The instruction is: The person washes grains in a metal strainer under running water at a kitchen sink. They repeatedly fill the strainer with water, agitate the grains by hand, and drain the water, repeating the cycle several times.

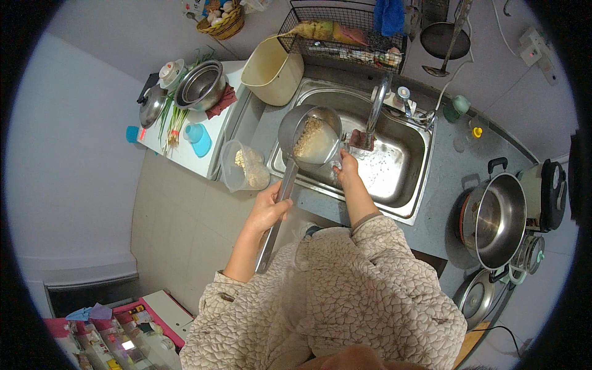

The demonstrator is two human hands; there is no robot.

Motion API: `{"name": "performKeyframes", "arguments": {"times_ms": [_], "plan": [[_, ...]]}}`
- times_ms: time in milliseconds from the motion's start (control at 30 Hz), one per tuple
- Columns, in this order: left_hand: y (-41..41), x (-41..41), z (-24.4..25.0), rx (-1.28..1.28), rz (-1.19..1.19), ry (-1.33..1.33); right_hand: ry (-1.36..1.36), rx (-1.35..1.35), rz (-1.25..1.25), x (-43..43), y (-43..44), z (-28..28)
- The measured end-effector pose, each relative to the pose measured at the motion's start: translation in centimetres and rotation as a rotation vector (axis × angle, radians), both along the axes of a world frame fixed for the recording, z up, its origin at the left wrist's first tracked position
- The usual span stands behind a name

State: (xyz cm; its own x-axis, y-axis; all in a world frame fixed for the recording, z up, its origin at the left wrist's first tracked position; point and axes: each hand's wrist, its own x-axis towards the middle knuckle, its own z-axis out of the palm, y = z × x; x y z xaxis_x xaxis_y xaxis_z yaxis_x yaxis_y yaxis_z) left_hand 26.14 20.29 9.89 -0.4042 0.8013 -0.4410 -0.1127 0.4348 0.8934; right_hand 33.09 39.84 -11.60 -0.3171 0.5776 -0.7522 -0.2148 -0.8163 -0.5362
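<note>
My left hand [267,209] grips the long flat handle of a stainless steel dipper [287,127]. The dipper's bowl is over the left part of the steel sink [384,178]. Inside it lie pale grains [309,134], perhaps oats, with cloudy water [319,147] pooled on the right side. My right hand [348,167] is just right of the bowl's rim, fingers apart and holding nothing; whether a fingertip touches the rim is unclear. Below and left of the dipper, a clear plastic container [233,173] holds more pale flakes.
A faucet [378,106] reaches over the sink, above a dark red cloth [361,140]. A beige bin [273,69] stands behind left. Steel bowls [201,85] and scallions [176,122] occupy the white surface at left. On the right is a large steel pot [499,222].
</note>
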Motion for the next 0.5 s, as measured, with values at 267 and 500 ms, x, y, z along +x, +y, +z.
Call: {"name": "performKeyframes", "arguments": {"times_ms": [267,500], "plan": [[0.1,-0.1,0.1,-0.006,-0.002,0.024,0.226,-0.102,-0.073,-0.7,-0.1,0.7],[0.1,-0.2,0.1,-0.026,0.005,0.030,0.342,-0.121,-0.061,-0.7,0.1,2.6]]}}
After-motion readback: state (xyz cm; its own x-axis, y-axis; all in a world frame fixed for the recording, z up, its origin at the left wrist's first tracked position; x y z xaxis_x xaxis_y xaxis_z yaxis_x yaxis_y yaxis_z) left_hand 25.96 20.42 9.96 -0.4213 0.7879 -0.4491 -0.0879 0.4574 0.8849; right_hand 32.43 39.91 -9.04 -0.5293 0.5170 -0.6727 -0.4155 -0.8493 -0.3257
